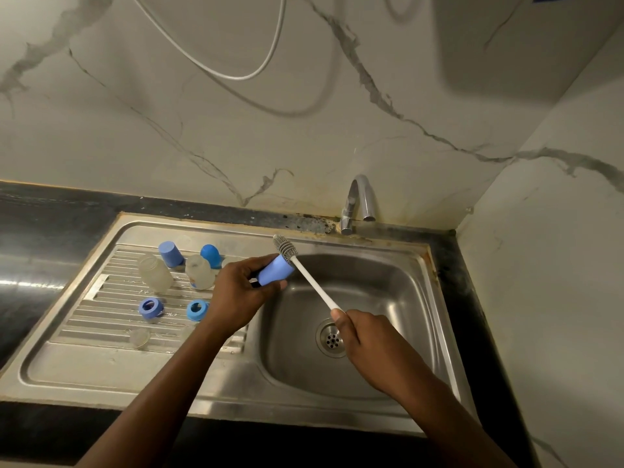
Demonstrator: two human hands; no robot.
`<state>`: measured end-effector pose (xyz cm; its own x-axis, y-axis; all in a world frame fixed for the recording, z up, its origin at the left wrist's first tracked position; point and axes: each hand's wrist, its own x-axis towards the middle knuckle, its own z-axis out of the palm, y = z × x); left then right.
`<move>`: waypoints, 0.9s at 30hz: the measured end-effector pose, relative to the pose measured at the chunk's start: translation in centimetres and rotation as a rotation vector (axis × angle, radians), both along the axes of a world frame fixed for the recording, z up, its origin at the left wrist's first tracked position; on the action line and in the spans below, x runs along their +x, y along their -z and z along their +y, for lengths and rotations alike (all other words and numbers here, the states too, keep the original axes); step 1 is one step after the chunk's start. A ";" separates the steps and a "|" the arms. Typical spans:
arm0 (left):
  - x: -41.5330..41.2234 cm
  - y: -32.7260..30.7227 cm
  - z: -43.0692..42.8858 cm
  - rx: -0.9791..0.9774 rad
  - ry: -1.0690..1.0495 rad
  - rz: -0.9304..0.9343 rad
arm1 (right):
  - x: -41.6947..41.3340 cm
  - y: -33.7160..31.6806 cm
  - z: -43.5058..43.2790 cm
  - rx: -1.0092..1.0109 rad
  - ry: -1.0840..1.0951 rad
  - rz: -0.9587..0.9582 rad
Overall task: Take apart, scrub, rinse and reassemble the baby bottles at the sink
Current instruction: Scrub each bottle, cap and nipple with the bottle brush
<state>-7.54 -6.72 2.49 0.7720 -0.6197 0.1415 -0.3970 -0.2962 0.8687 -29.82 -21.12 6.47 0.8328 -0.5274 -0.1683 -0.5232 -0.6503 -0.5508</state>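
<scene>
My left hand [241,290] grips a light-blue bottle cap [276,274] over the left edge of the sink basin [381,366]. My right hand [363,336] holds the white handle of a bottle brush [312,282]; its grey bristle head sticks up just past the cap's rim. On the draining board [84,363] lie two clear bottles [156,272] [199,271], a light-blue cap [170,253], a darker blue cap [211,254], two blue screw rings [151,308] [197,309] and a clear teat [139,337].
A chrome tap [358,204] stands at the back of the basin, with no water running. The drain [332,337] sits just left of my right hand. Dark countertop [40,217] surrounds the steel sink, and marble walls close in behind and on the right.
</scene>
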 end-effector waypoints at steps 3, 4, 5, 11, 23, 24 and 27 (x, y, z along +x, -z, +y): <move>0.1 0.1 0.3 0.002 -0.010 0.003 | 0.4 -0.1 0.1 -0.006 -0.005 0.006; 0.3 0.1 0.4 -0.001 -0.024 0.008 | 0.3 -0.2 0.1 -0.007 -0.007 0.005; 0.4 0.1 0.5 -0.004 -0.043 0.010 | 0.2 -0.2 0.2 -0.010 -0.011 0.004; 1.3 0.2 0.9 0.012 -0.098 -0.001 | -1.0 -0.1 0.7 -0.031 -0.027 0.003; -0.3 0.8 0.2 0.074 -0.024 -0.018 | 0.0 0.0 0.2 -0.050 -0.014 0.029; -0.3 0.8 0.3 0.071 -0.021 -0.008 | 0.2 0.0 0.2 -0.042 -0.015 0.028; -0.6 0.6 0.5 -0.016 -0.026 0.137 | 0.5 -0.2 -0.3 -0.017 -0.011 0.021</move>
